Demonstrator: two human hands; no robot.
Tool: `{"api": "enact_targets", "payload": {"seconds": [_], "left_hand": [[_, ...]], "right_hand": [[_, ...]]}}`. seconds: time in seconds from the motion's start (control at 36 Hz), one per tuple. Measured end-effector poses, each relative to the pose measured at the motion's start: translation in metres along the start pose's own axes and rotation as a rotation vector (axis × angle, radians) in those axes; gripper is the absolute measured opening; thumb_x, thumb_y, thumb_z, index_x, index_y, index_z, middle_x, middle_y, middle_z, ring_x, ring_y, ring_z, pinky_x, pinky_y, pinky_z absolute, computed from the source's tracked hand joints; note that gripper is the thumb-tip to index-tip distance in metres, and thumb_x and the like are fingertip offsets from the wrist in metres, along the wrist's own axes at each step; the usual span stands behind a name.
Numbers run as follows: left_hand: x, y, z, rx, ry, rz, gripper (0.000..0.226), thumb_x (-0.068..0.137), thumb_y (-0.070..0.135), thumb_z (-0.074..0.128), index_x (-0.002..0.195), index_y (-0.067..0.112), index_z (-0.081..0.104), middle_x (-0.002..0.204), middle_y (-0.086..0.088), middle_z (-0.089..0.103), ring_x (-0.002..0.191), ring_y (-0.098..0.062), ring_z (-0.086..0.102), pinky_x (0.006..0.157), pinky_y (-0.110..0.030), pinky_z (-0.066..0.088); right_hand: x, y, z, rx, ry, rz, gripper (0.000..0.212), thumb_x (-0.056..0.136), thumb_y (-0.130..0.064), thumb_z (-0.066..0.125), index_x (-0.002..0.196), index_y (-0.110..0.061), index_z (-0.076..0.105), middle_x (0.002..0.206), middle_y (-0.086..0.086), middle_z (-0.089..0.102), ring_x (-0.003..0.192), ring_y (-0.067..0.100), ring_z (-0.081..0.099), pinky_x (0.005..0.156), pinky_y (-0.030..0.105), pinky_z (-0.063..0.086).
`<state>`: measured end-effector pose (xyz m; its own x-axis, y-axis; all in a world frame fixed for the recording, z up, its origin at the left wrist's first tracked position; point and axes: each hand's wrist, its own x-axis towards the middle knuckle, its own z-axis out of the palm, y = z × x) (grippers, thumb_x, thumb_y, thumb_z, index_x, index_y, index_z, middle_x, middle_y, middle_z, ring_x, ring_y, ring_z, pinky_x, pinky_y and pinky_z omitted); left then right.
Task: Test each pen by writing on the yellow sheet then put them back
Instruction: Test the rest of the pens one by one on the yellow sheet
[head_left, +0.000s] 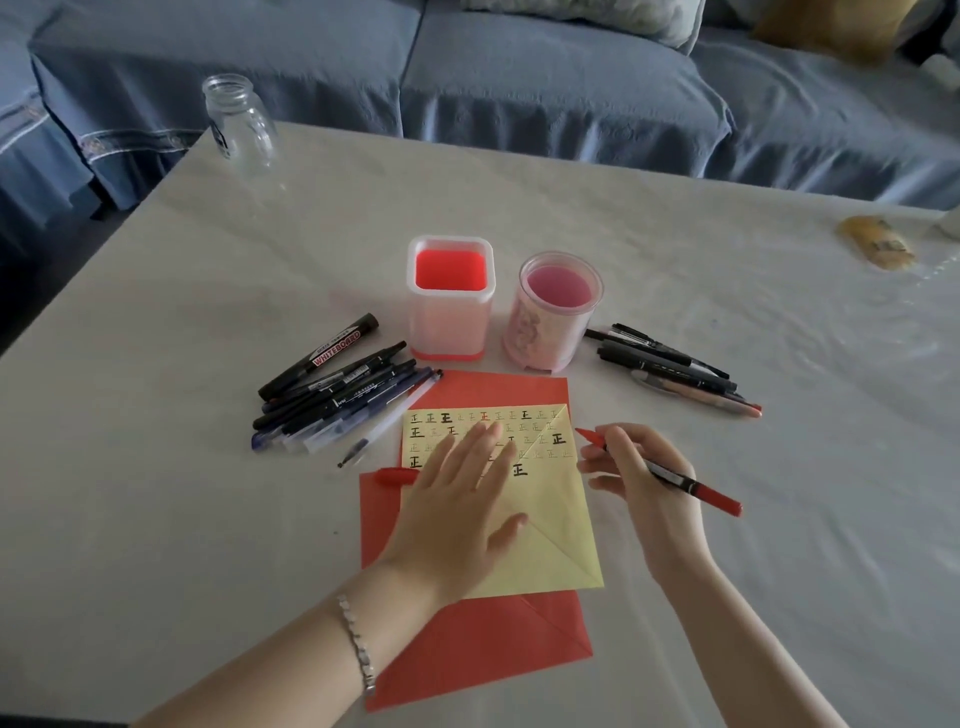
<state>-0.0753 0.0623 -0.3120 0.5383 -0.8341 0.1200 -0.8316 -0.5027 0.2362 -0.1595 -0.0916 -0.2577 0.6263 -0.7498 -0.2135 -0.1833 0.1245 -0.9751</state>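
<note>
The yellow sheet (550, 525), covered with rows of written marks, lies on a red sheet (483, 644) in front of me. My left hand (457, 499) presses flat on the yellow sheet with straight fingers. A red cap (393, 475) lies by its little finger. My right hand (644, 483) grips an uncapped red pen (670, 475), tip pointing at the sheet's right edge, just off the paper. Two holders stand behind the sheets: a square red one (451, 296) and a round pink one (556, 312).
A pile of several dark pens and a whiteboard marker (332, 389) lies left of the sheets. Several more pens (675, 369) lie right of the pink holder. A glass jar (239, 122) stands at the table's far left corner. A blue sofa runs behind the table.
</note>
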Motion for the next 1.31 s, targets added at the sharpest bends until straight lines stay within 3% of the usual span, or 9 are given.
{"api": "enact_targets", "payload": {"seconds": [0.06,0.17,0.33,0.42,0.5,0.58,0.67,0.89,1.31], "left_hand": [[0.003,0.0,0.005,0.005,-0.062,-0.009,0.063,0.087,0.052,0.03,0.133,0.011,0.043,0.141,-0.01,0.045,0.132,-0.024,0.039,0.107,-0.044,0.035],[0.005,-0.003,0.011,-0.01,-0.087,-0.043,0.066,0.086,0.057,0.032,0.133,0.013,0.046,0.144,-0.01,0.041,0.135,-0.026,0.033,0.111,-0.04,0.015],[0.006,-0.003,0.011,-0.049,-0.057,-0.056,0.066,0.083,0.058,0.037,0.132,0.016,0.046,0.144,-0.008,0.041,0.137,-0.024,0.029,0.109,-0.041,0.012],[0.007,-0.003,0.012,-0.058,-0.055,-0.068,0.066,0.081,0.06,0.038,0.132,0.019,0.044,0.145,-0.005,0.039,0.139,-0.021,0.024,0.11,-0.039,0.009],[0.007,-0.003,0.013,-0.098,-0.041,-0.075,0.066,0.081,0.062,0.038,0.132,0.021,0.042,0.148,-0.003,0.035,0.141,-0.019,0.019,0.112,-0.038,0.004],[0.008,-0.003,0.013,-0.134,-0.02,-0.075,0.066,0.08,0.062,0.039,0.131,0.021,0.044,0.147,-0.002,0.036,0.141,-0.018,0.018,0.112,-0.039,0.007],[0.008,-0.003,0.013,-0.153,-0.015,-0.077,0.067,0.079,0.062,0.039,0.132,0.021,0.044,0.148,-0.001,0.034,0.142,-0.017,0.016,0.112,-0.04,0.008],[0.008,-0.002,0.012,-0.167,-0.009,-0.084,0.066,0.079,0.061,0.041,0.131,0.021,0.046,0.146,-0.002,0.037,0.141,-0.018,0.02,0.112,-0.04,0.009],[0.008,-0.002,0.013,-0.149,-0.003,-0.089,0.066,0.078,0.062,0.04,0.128,0.02,0.05,0.143,-0.004,0.042,0.137,-0.02,0.029,0.11,-0.04,0.013]], "right_hand": [[0.003,0.002,0.003,-0.029,0.014,-0.029,0.015,0.088,-0.01,0.057,0.076,-0.006,0.064,0.058,0.0,0.067,0.054,0.01,0.062,0.053,0.019,0.051],[0.008,0.008,0.012,-0.036,0.079,-0.074,0.022,0.084,-0.013,0.065,0.064,-0.005,0.06,0.045,-0.001,0.06,0.042,0.008,0.054,0.047,0.017,0.047],[0.014,0.02,0.028,-0.09,0.172,-0.103,0.04,0.08,-0.023,0.071,0.05,-0.01,0.047,0.036,0.0,0.049,0.033,0.011,0.042,0.04,0.019,0.037],[0.018,0.028,0.035,-0.118,0.233,-0.119,0.042,0.082,-0.018,0.067,0.047,-0.01,0.045,0.032,-0.004,0.045,0.03,0.006,0.039,0.038,0.016,0.035],[0.018,0.034,0.04,-0.14,0.27,-0.128,0.038,0.082,-0.007,0.061,0.05,0.003,0.044,0.037,0.0,0.043,0.033,0.002,0.039,0.042,0.018,0.034],[0.017,0.04,0.042,-0.177,0.3,-0.165,0.037,0.08,-0.001,0.058,0.049,0.0,0.039,0.037,-0.011,0.034,0.035,0.0,0.038,0.043,0.014,0.028],[0.018,0.043,0.042,-0.177,0.319,-0.185,0.038,0.079,0.002,0.058,0.048,-0.007,0.037,0.035,-0.011,0.032,0.036,0.0,0.034,0.043,0.012,0.027],[0.018,0.045,0.044,-0.209,0.264,-0.215,0.034,0.08,0.002,0.059,0.051,0.004,0.041,0.035,-0.01,0.034,0.036,0.0,0.039,0.042,0.011,0.027],[0.021,0.052,0.043,-0.3,0.294,-0.267,0.043,0.078,-0.004,0.06,0.044,-0.015,0.036,0.036,-0.008,0.036,0.04,0.006,0.032,0.043,0.015,0.025]]}}
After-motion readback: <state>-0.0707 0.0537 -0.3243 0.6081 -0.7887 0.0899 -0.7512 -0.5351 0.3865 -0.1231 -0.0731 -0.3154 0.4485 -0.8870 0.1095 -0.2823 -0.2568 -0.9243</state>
